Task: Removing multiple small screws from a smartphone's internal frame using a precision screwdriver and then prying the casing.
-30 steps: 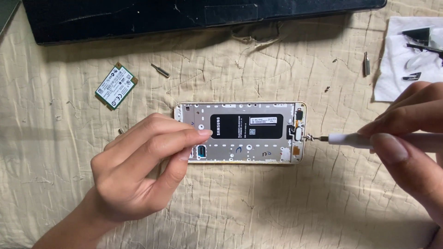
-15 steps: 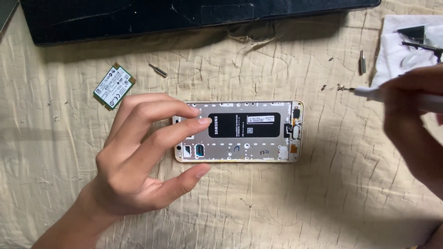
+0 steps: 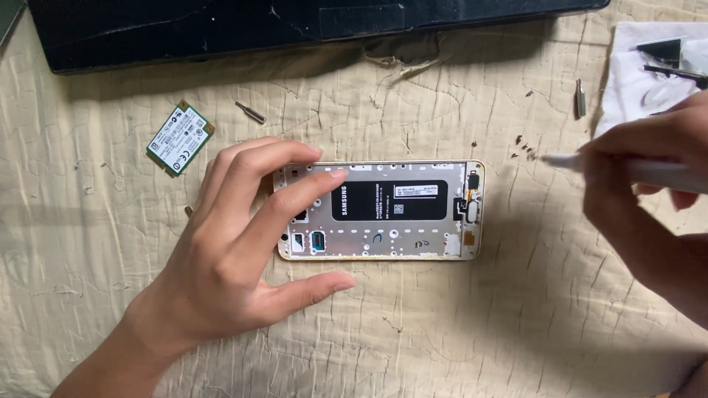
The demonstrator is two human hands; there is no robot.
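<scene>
An opened phone (image 3: 398, 221) with a gold rim lies back-side up on the cream quilted cloth, showing its metal mid-frame and black battery. My left hand (image 3: 243, 243) rests on the phone's left end, fingers over the top edge and thumb along the bottom edge, steadying it. My right hand (image 3: 649, 191) grips a white screwdriver (image 3: 568, 161) whose tip hovers by a cluster of tiny screws (image 3: 525, 147), to the right of the phone and off it.
A black laptop (image 3: 295, 26) lies along the far edge. A small green circuit card (image 3: 180, 138) and a screwdriver bit (image 3: 251, 112) sit at the left. Another bit (image 3: 580, 98) lies beside a white tissue (image 3: 634, 88) with dark parts on it at the right.
My right hand has pulled the screwdriver off the phone's right end and moved it up and right to the loose screws. My left hand shifted slightly on the phone.
</scene>
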